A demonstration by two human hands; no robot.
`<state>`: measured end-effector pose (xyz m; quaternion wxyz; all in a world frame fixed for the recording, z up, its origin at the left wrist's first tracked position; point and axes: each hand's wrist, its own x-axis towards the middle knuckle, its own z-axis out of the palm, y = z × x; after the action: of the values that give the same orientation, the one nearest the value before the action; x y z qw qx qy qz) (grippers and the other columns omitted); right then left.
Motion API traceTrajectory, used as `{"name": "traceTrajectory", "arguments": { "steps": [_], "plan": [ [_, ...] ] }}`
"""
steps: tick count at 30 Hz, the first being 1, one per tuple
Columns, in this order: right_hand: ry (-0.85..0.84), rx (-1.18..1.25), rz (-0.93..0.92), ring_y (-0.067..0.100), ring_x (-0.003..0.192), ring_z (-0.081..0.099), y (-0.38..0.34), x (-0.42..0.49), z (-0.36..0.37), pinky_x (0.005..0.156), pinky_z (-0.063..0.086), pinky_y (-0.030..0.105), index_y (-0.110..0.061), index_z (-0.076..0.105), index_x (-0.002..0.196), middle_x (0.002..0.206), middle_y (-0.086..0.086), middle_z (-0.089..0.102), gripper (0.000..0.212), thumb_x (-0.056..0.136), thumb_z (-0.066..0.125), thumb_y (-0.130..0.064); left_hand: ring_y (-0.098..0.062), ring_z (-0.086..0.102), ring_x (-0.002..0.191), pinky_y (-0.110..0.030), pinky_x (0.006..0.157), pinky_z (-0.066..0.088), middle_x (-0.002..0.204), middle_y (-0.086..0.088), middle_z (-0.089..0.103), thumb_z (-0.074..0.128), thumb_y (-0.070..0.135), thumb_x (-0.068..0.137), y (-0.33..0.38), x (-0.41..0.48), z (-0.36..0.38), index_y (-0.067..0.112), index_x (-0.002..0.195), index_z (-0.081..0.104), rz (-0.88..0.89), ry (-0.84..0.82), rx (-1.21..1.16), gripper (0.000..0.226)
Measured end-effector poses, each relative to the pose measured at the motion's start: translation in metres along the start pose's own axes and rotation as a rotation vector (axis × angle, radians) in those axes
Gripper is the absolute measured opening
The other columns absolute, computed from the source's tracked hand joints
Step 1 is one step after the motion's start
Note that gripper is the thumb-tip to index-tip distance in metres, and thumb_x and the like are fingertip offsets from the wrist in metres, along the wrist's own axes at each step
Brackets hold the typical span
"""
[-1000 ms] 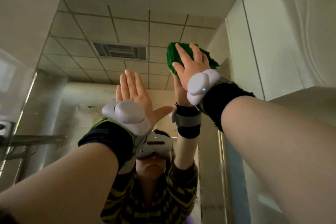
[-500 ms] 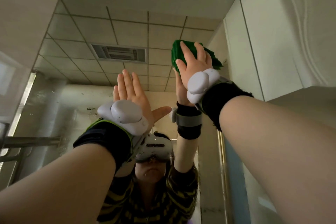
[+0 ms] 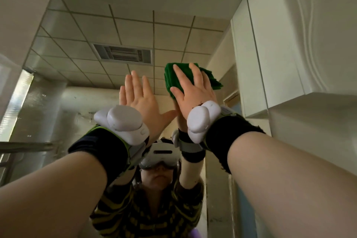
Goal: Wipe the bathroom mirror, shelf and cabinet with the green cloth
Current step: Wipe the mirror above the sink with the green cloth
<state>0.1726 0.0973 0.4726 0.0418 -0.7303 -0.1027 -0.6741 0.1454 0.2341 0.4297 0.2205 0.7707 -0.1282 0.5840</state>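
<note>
The mirror (image 3: 116, 31) fills the middle of the view and reflects the tiled ceiling, a vent and a person in a striped top. My right hand (image 3: 193, 91) lies flat against the glass, pressing the folded green cloth (image 3: 212, 81) onto it, fingers spread over the cloth. Just to its left, my left hand (image 3: 139, 98) rests flat on the mirror with fingers together and holds nothing. Both wrists wear white trackers and dark bands. The white cabinet (image 3: 299, 44) stands to the right of the mirror.
The cabinet's lower edge juts out at right (image 3: 313, 106), close to my right forearm. A white wall (image 3: 21, 6) borders the mirror on the left. A metal rail (image 3: 25, 146) shows at the left, reflected in the glass.
My right hand has slid the green cloth slightly down the mirror. My left hand has stayed flat in nearly the same spot.
</note>
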Motion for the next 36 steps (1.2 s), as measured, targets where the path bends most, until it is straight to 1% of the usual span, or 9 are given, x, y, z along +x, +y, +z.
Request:
{"name": "traceTrajectory", "arguments": {
  "steps": [4,6,10,14,20,26,29,32,36],
  "plan": [
    [0.0,0.006,0.023,0.025,0.14,0.004,0.007,0.015,-0.004,0.112,0.013,0.041,-0.05,0.013,0.14,0.153,-0.011,0.003,0.053,0.092,0.035,-0.052,-0.021,-0.02,0.142,-0.034,0.114,-0.012,0.154,-0.011,-0.02,0.054,0.067,0.076,0.021,0.007,0.012,0.007,0.147,-0.011,-0.038,0.032,-0.103,0.113],
    [-0.004,0.02,0.039,0.026,0.141,0.005,0.014,0.029,-0.007,0.112,0.013,0.041,-0.05,0.015,0.14,0.154,-0.01,0.004,0.052,0.092,0.036,-0.052,-0.022,-0.021,0.142,-0.033,0.113,-0.013,0.154,-0.011,-0.022,0.055,0.071,0.072,0.021,0.007,0.022,0.008,0.147,-0.014,-0.04,0.056,-0.086,0.119],
    [0.036,-0.017,0.038,0.028,0.139,0.013,0.035,0.056,-0.013,0.111,0.015,0.04,-0.048,0.021,0.14,0.154,-0.005,0.012,0.052,0.091,0.039,-0.052,-0.02,-0.026,0.14,-0.031,0.109,-0.019,0.152,-0.009,-0.027,0.048,0.079,0.069,0.012,0.008,0.032,0.011,0.145,-0.021,-0.02,0.054,-0.057,0.123],
    [0.04,-0.046,0.086,0.03,0.138,0.016,0.052,0.085,-0.02,0.111,0.016,0.041,-0.047,0.02,0.14,0.153,-0.001,0.014,0.053,0.09,0.035,-0.054,-0.021,-0.027,0.139,-0.03,0.107,-0.02,0.152,-0.009,-0.028,0.046,0.079,0.069,0.01,0.009,0.032,0.01,0.145,-0.02,-0.002,0.053,-0.059,0.122],
    [0.143,-0.084,0.101,0.032,0.136,0.023,0.05,0.085,-0.017,0.11,0.018,0.041,-0.041,0.024,0.142,0.152,0.004,0.02,0.052,0.092,0.035,-0.051,-0.022,-0.026,0.14,-0.032,0.109,-0.019,0.152,-0.011,-0.027,0.048,0.077,0.071,0.012,0.007,0.032,0.009,0.146,-0.018,0.006,0.064,-0.054,0.12],
    [0.084,-0.078,0.117,0.028,0.139,0.015,0.039,0.052,-0.026,0.11,0.018,0.041,-0.044,0.02,0.142,0.154,-0.002,0.012,0.051,0.094,0.035,-0.049,-0.021,-0.026,0.14,-0.031,0.11,-0.018,0.152,-0.01,-0.027,0.048,0.076,0.071,0.012,0.006,0.03,0.01,0.146,-0.018,0.004,0.059,-0.066,0.12],
    [0.028,-0.061,0.12,0.026,0.14,0.01,0.035,0.031,-0.032,0.11,0.019,0.041,-0.046,0.017,0.142,0.154,-0.006,0.007,0.051,0.094,0.034,-0.049,-0.021,-0.025,0.14,-0.032,0.11,-0.018,0.152,-0.01,-0.027,0.047,0.076,0.072,0.012,0.005,0.03,0.01,0.146,-0.019,0.012,0.076,-0.059,0.119],
    [-0.002,-0.066,0.108,0.024,0.141,0.006,0.032,0.009,-0.032,0.111,0.017,0.04,-0.048,0.013,0.142,0.154,-0.009,0.003,0.052,0.094,0.033,-0.05,-0.021,-0.026,0.14,-0.031,0.11,-0.018,0.152,-0.01,-0.027,0.046,0.076,0.072,0.012,0.003,0.03,0.01,0.145,-0.019,0.017,0.078,-0.07,0.118],
    [-0.041,-0.053,0.088,0.021,0.141,0.002,0.033,-0.004,-0.029,0.113,0.011,0.038,-0.05,0.009,0.141,0.153,-0.013,-0.001,0.053,0.093,0.032,-0.051,-0.02,-0.026,0.14,-0.03,0.109,-0.019,0.153,-0.01,-0.026,0.046,0.077,0.071,0.011,0.003,0.029,0.01,0.146,-0.019,0.012,0.096,-0.072,0.119]
  ]
}}
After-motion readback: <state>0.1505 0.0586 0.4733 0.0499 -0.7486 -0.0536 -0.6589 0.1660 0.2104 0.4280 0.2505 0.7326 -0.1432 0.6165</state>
